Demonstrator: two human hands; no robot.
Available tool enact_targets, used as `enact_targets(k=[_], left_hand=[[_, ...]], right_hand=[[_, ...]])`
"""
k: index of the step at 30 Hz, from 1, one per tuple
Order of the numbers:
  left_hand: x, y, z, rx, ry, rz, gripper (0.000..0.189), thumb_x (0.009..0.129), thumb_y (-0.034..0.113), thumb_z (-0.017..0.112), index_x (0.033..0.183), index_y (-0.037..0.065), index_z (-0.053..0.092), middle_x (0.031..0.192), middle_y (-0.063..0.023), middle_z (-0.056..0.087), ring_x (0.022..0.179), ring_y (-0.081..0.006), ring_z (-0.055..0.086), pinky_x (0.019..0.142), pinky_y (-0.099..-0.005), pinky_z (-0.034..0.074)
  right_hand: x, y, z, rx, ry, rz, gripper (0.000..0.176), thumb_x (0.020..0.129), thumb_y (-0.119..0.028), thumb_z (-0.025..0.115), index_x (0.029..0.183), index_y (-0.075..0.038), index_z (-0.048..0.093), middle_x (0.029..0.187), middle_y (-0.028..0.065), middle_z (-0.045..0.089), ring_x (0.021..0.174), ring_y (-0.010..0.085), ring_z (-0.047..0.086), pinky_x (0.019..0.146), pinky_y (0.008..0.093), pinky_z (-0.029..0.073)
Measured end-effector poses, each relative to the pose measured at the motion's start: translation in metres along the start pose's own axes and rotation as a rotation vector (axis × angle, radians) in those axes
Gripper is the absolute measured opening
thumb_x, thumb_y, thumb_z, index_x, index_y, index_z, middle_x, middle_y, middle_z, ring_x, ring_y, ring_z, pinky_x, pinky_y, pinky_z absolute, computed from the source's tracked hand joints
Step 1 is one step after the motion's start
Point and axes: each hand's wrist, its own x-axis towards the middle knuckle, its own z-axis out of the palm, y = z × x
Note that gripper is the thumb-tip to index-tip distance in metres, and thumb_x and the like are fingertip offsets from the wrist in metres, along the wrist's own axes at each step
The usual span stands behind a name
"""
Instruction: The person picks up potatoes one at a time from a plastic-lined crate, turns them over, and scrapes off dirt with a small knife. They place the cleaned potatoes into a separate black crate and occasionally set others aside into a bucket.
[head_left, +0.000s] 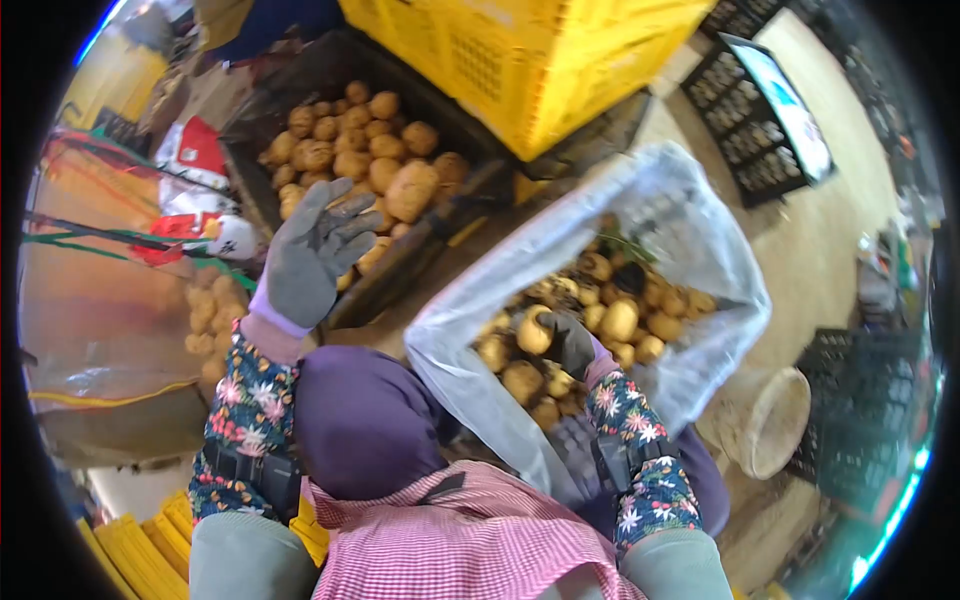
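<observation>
My left hand (312,255), in a grey glove, reaches with fingers spread toward the potatoes (360,150) heaped in a black crate (300,85); it holds nothing. My right hand (568,342), in a dark glove, is inside a clear plastic bag (690,220) and grips a potato (533,330) above the several potatoes lying in the bag. Both forearms wear flowered sleeves.
A yellow crate (530,60) stands on the far side, overlapping the black crate. More black crates (750,130) lie at the right, with a woven basket (775,420) below them. Another clear bag with potatoes (205,320) sits at the left. My purple-trousered knee (365,420) is between the arms.
</observation>
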Motion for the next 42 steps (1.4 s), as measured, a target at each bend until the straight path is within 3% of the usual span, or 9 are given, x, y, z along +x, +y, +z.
enact_targets(k=[4, 12, 14, 17, 18, 22, 28, 30, 42], left_hand=[[-0.049, -0.025, 0.064, 0.163, -0.266, 0.080, 0.051, 0.095, 0.038, 0.050, 0.132, 0.004, 0.043, 0.118, -0.0149, 0.058, 0.106, -0.0206, 0.058, 0.088, -0.0305, 0.048], [-0.120, -0.131, 0.131, 0.822, -0.454, 0.384, 0.074, 0.082, 0.014, 0.072, 0.140, -0.003, 0.030, 0.132, -0.0155, 0.045, 0.120, -0.0206, 0.046, 0.101, -0.0355, 0.038], [-0.131, -0.113, 0.148, 0.302, -0.409, -0.174, 0.073, 0.084, 0.014, 0.070, 0.140, -0.003, 0.028, 0.132, -0.0157, 0.044, 0.120, -0.0217, 0.046, 0.102, -0.0350, 0.037], [-0.118, -0.137, 0.128, 0.263, -0.552, 0.194, 0.066, 0.090, 0.023, 0.060, 0.143, 0.002, 0.028, 0.133, -0.0114, 0.046, 0.117, -0.0209, 0.051, 0.098, -0.0346, 0.043], [-0.119, -0.130, 0.132, 0.460, -0.549, 0.381, 0.061, 0.093, 0.030, 0.056, 0.142, 0.004, 0.030, 0.132, -0.0100, 0.048, 0.116, -0.0199, 0.053, 0.096, -0.0354, 0.046], [-0.092, -0.137, 0.126, -0.395, -0.430, -0.391, 0.050, 0.097, 0.047, 0.044, 0.130, 0.009, 0.047, 0.121, -0.0081, 0.057, 0.110, -0.0197, 0.058, 0.090, -0.0391, 0.051], [-0.087, -0.165, 0.127, 0.231, -0.466, 0.165, 0.055, 0.096, 0.053, 0.039, 0.126, 0.008, 0.050, 0.116, -0.0087, 0.060, 0.104, -0.0236, 0.060, 0.089, -0.0396, 0.052], [-0.085, -0.155, 0.127, -0.413, -0.442, -0.463, 0.057, 0.094, 0.056, 0.041, 0.121, 0.008, 0.053, 0.111, -0.0082, 0.062, 0.098, -0.0238, 0.063, 0.087, -0.0393, 0.052], [-0.090, -0.157, 0.117, -0.327, -0.246, -0.441, 0.052, 0.089, 0.058, 0.048, 0.109, 0.011, 0.058, 0.094, -0.0062, 0.066, 0.079, -0.0219, 0.066, 0.063, -0.0338, 0.056]], right_hand=[[-0.050, -0.171, 0.032, 0.906, 0.068, 0.234, 0.046, 0.091, -0.024, 0.054, 0.131, -0.004, 0.048, 0.120, 0.0119, 0.061, 0.104, 0.0254, 0.063, 0.085, 0.0390, 0.054], [-0.135, -0.252, 0.083, 0.634, 0.200, -0.084, 0.056, 0.088, -0.016, 0.052, 0.140, -0.003, 0.034, 0.128, 0.0120, 0.051, 0.118, 0.0251, 0.052, 0.101, 0.0376, 0.042], [-0.136, -0.232, 0.086, 0.378, 0.355, -0.122, 0.055, 0.088, -0.016, 0.056, 0.138, -0.001, 0.037, 0.127, 0.0130, 0.053, 0.118, 0.0256, 0.053, 0.100, 0.0327, 0.042], [-0.133, -0.239, 0.102, -0.667, 0.682, -0.358, 0.048, 0.087, -0.013, 0.062, 0.130, 0.002, 0.046, 0.124, 0.0128, 0.056, 0.113, 0.0203, 0.055, 0.095, 0.0293, 0.044], [-0.126, -0.242, 0.107, -0.179, 0.623, -0.275, 0.042, 0.090, -0.011, 0.059, 0.128, 0.002, 0.049, 0.120, 0.0109, 0.059, 0.107, 0.0168, 0.058, 0.093, 0.0270, 0.045], [-0.121, -0.255, 0.090, 0.125, 0.620, -0.243, 0.031, 0.094, -0.005, 0.050, 0.125, 0.003, 0.051, 0.111, 0.0105, 0.062, 0.102, 0.0149, 0.060, 0.090, 0.0254, 0.046], [-0.121, -0.246, 0.097, -1.010, 0.535, -0.394, 0.072, 0.079, -0.029, 0.071, 0.136, -0.001, 0.038, 0.119, 0.0213, 0.055, 0.106, 0.0262, 0.056, 0.093, 0.0335, 0.043], [-0.120, -0.247, 0.099, -0.985, 0.556, -0.415, 0.072, 0.077, -0.035, 0.071, 0.133, -0.001, 0.043, 0.116, 0.0233, 0.057, 0.104, 0.0319, 0.058, 0.090, 0.0342, 0.045], [-0.125, -0.248, 0.098, -0.302, 0.410, 0.003, 0.028, 0.092, -0.010, 0.056, 0.117, 0.002, 0.059, 0.103, 0.0058, 0.065, 0.088, 0.0086, 0.058, 0.077, 0.0245, 0.048]])
